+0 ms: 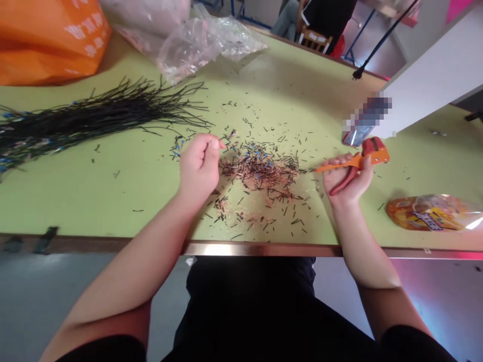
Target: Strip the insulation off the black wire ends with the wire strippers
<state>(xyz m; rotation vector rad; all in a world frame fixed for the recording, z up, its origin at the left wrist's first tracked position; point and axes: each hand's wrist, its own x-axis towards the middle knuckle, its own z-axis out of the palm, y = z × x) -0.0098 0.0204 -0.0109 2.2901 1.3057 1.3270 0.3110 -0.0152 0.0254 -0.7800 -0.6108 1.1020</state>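
Note:
My left hand (199,163) is closed in a pinch left of a pile of scraps. What looks like a thin wire end (231,134) with a coloured tip shows just past its fingertips; the rest is hidden by the fingers. Wrapped around the handles of an orange and red wire stripper (372,153) is my right hand (349,183), to the right of the pile. The tool's head points up and right. Between my hands lies the heap of wire scraps (260,168): short black and blue insulation pieces mixed with copper-coloured strands.
A bundle of long black wires (113,113) lies at the left on the green table (94,201). Behind are an orange bag (45,40) and clear plastic bags (211,40). A phone (364,120) leans against a white panel (433,75); a snack packet (433,213) lies right. Someone sits beyond.

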